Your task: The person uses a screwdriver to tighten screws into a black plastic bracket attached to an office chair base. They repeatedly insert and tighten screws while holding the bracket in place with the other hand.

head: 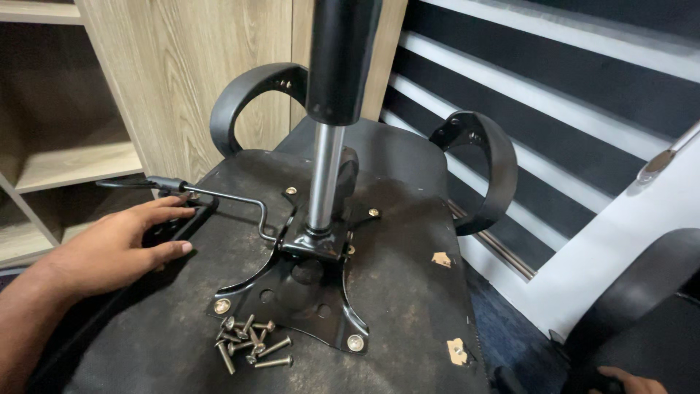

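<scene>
Head view shows your left hand (117,248) lying flat, fingers released, on the upturned chair seat (408,292) near the lever (219,197); your right hand (633,381) is barely visible, so I cannot tell its grip.

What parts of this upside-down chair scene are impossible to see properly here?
Head view:
- Right hand: cut off by the bottom edge, only fingertips show; grip unknown.
- Gas cylinder: top cut off by the upper edge.
- Left hand: palm hides the seat edge beneath.
- Loose bolts: piled, count unclear.
</scene>
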